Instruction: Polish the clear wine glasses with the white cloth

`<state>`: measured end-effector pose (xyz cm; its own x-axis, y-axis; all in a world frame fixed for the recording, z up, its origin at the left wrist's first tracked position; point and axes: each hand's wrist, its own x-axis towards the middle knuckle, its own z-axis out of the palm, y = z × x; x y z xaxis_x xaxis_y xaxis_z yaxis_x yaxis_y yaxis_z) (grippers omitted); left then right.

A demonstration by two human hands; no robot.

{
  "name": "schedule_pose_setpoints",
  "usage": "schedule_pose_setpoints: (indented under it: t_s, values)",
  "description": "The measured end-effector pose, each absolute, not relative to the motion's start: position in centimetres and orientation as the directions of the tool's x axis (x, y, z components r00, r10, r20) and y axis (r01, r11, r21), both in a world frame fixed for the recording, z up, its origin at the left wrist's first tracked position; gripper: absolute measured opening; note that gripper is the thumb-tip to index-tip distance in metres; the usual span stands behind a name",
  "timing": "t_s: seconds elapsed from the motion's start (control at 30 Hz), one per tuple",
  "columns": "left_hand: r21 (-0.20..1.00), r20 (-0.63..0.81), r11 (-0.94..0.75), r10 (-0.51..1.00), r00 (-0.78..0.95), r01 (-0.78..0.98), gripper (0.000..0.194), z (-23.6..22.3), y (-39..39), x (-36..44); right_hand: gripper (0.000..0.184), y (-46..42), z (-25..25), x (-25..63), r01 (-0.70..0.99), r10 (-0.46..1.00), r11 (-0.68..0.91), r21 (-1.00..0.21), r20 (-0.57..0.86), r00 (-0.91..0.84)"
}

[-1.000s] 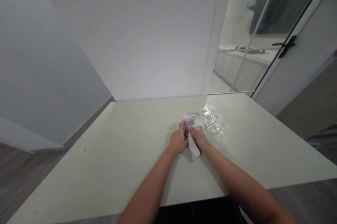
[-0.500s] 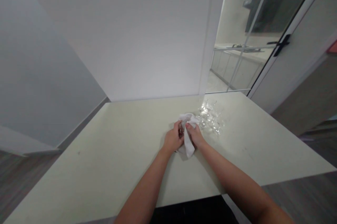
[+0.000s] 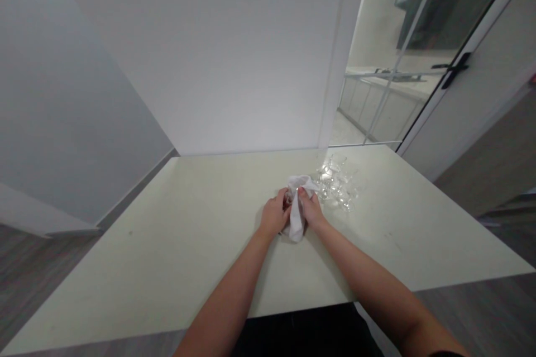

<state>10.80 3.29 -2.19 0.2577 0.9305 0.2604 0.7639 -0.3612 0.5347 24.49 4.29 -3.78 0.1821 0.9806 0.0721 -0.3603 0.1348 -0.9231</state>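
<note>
A white cloth (image 3: 296, 223) is bunched between my two hands above the pale table. My left hand (image 3: 274, 213) curls around a small clear glass (image 3: 288, 199), which is partly hidden by the fingers and the cloth. On the other side, my right hand (image 3: 310, 209) pinches the cloth, its thumb pressed on the folds near the glass's rim. Just beyond my right hand stands a cluster of clear glasses (image 3: 337, 184), several close together, their outlines blurred by reflections.
The pale table (image 3: 188, 245) runs up to a white wall panel (image 3: 234, 66). At the back right is a glass-paned door with a black handle (image 3: 456, 69). A kitchen counter (image 3: 402, 86) shows through the panes.
The view has shifted slightly. My hands keep about the same place near the glasses, and the cloth's hanging fold has moved in a little toward my right hand.
</note>
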Motion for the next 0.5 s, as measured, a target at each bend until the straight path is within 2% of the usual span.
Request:
schedule_pose_setpoints:
  t_s: [0.2,0.5]
  values:
    - [0.608,0.237,-0.388,0.921,0.308,0.693,0.058,-2.93,3.89,10.53,0.04,4.36,-3.55,24.38,-0.244,0.958,0.224,-0.944,0.167,0.234]
    - [0.609,0.252,-0.4,0.916,0.311,0.685,0.06,-3.13,4.13,10.1,0.041,4.26,-3.01,24.12,-0.205,0.954,0.233,-0.951,0.182,0.239]
